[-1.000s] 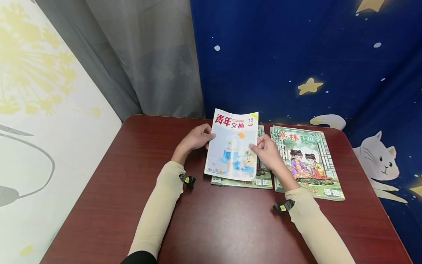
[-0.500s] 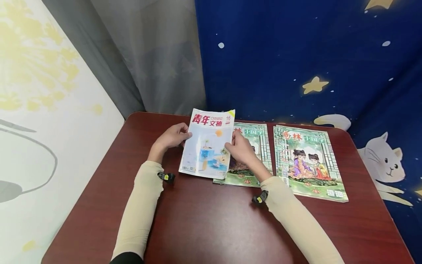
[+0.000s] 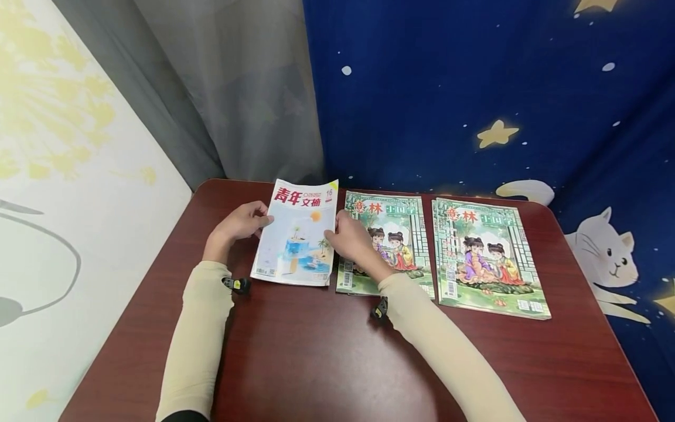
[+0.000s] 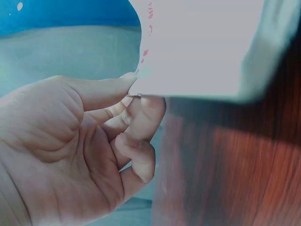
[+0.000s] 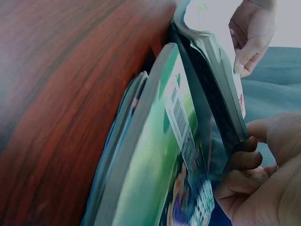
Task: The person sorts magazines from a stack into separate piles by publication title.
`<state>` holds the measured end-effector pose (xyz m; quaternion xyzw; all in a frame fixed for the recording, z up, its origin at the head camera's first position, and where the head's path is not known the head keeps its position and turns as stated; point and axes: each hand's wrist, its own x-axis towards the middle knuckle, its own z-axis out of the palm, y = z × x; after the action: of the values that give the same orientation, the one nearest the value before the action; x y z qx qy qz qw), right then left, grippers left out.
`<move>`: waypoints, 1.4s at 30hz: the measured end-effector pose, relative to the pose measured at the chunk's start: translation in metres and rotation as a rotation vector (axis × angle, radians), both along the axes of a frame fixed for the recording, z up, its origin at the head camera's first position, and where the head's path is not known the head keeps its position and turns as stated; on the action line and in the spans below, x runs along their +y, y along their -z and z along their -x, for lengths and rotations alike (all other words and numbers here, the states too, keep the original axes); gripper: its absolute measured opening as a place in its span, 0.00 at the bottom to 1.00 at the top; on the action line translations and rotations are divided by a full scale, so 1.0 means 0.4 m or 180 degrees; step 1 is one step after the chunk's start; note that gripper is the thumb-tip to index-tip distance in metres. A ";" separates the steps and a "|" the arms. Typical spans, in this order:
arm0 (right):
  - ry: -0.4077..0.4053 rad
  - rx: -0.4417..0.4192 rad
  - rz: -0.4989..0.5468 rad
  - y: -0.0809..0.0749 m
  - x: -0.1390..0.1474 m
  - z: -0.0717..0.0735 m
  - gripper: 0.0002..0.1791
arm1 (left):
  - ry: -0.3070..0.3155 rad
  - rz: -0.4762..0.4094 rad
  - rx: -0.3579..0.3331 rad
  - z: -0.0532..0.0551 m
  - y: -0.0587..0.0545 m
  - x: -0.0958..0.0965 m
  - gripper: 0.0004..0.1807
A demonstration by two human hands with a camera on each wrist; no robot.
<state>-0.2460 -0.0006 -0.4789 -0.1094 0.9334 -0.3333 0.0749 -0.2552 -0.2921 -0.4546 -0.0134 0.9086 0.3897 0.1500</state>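
Note:
A magazine (image 3: 295, 240) with a pale blue cover and red title is held between both hands, over the left part of the table. My left hand (image 3: 241, 223) pinches its left edge; in the left wrist view the thumb lies on the cover with fingers beneath. At the opposite edge my right hand (image 3: 355, 239) pinches it between thumb and fingers. The right wrist view shows the magazine's pages (image 5: 221, 70) raised above the table. Just right of it lies a green-covered magazine stack (image 3: 406, 246), partly hidden by my right hand and forearm.
A second stack of green magazines (image 3: 495, 258) lies at the right, close beside the first. All stand on a dark red wooden table (image 3: 316, 351). Grey and blue curtains (image 3: 411, 105) hang behind its back edge, and a white patterned wall (image 3: 79, 205) borders the left.
Both hands have carried the pale blue magazine leftward, off the middle green stack, whose cover is now mostly uncovered. The two green stacks have stayed in place.

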 end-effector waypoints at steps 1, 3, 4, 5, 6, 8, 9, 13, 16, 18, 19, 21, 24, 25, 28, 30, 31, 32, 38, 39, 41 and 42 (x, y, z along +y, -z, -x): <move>-0.0011 -0.0003 -0.0094 0.001 -0.008 0.001 0.16 | -0.0004 0.0053 -0.0011 0.001 0.001 -0.005 0.11; -0.0045 0.0001 -0.0290 0.003 -0.024 0.003 0.19 | -0.0010 0.0143 -0.0045 0.003 0.003 -0.014 0.11; -0.0052 0.0001 -0.0382 0.004 -0.031 0.003 0.21 | -0.0018 0.0180 -0.0065 0.003 0.004 -0.018 0.11; -0.0046 -0.0003 -0.0468 0.004 -0.039 0.004 0.22 | -0.0030 0.0210 -0.0087 0.004 0.004 -0.020 0.11; -0.0029 -0.0006 -0.0544 0.004 -0.045 0.004 0.24 | -0.0038 0.0236 -0.0110 0.005 0.006 -0.023 0.11; 0.0035 -0.0029 -0.0676 0.003 -0.057 0.003 0.29 | -0.0052 0.0268 -0.0159 0.005 0.006 -0.026 0.12; 0.0074 -0.0046 -0.0735 0.002 -0.063 0.002 0.32 | -0.0062 0.0291 -0.0173 0.006 0.007 -0.027 0.12; 0.0144 -0.0129 -0.0961 0.001 -0.077 -0.001 0.39 | -0.0131 0.0425 -0.0200 0.008 0.012 -0.032 0.13; 0.0143 -0.0116 -0.1109 0.001 -0.082 -0.003 0.41 | -0.0168 0.0563 -0.0207 0.009 0.017 -0.035 0.14; 0.0137 -0.0080 -0.1200 0.003 -0.083 -0.003 0.39 | -0.0187 0.0627 -0.0210 0.010 0.021 -0.037 0.14; 0.0134 -0.0054 -0.1237 0.003 -0.083 -0.003 0.38 | -0.0190 0.0660 -0.0203 0.010 0.022 -0.037 0.14; 0.0126 -0.0002 -0.1288 0.004 -0.081 -0.002 0.35 | -0.0192 0.0703 -0.0180 0.012 0.025 -0.038 0.14; 0.0128 0.0044 -0.1309 0.000 -0.075 -0.004 0.33 | -0.0206 0.0762 -0.0139 0.017 0.027 -0.039 0.16; 0.0125 0.0076 -0.1301 -0.002 -0.072 -0.006 0.34 | -0.0208 0.0792 -0.0136 0.019 0.027 -0.039 0.16; 0.0091 0.0226 -0.1190 -0.014 -0.061 -0.015 0.37 | -0.0252 0.0910 -0.0146 0.021 0.021 -0.044 0.19; 0.0066 0.0371 -0.1063 -0.026 -0.048 -0.022 0.35 | -0.0283 0.0993 -0.0152 0.019 0.015 -0.049 0.21; 0.0061 0.0441 -0.0997 -0.032 -0.041 -0.026 0.32 | -0.0304 0.1030 -0.0146 0.018 0.012 -0.051 0.21; 0.0071 0.0509 -0.0934 -0.039 -0.032 -0.028 0.28 | -0.0325 0.1060 -0.0130 0.017 0.008 -0.053 0.21; 0.0105 0.0713 -0.0663 -0.067 0.030 -0.042 0.19 | -0.0524 0.1322 0.0105 0.011 0.012 -0.040 0.28; 0.0058 0.0720 -0.0618 -0.067 0.041 -0.046 0.19 | -0.0563 0.1377 0.0170 0.008 0.017 -0.035 0.30; -0.0035 0.0756 -0.0543 -0.066 0.061 -0.056 0.18 | -0.0611 0.1461 0.0314 0.001 0.024 -0.023 0.36; -0.0077 0.0779 -0.0505 -0.065 0.072 -0.061 0.18 | -0.0606 0.1478 0.0381 -0.003 0.026 -0.016 0.39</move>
<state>-0.2217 0.0282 -0.4530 -0.1541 0.9577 -0.2417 -0.0270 -0.2541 -0.2985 -0.4651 -0.1099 0.9756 0.1831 0.0515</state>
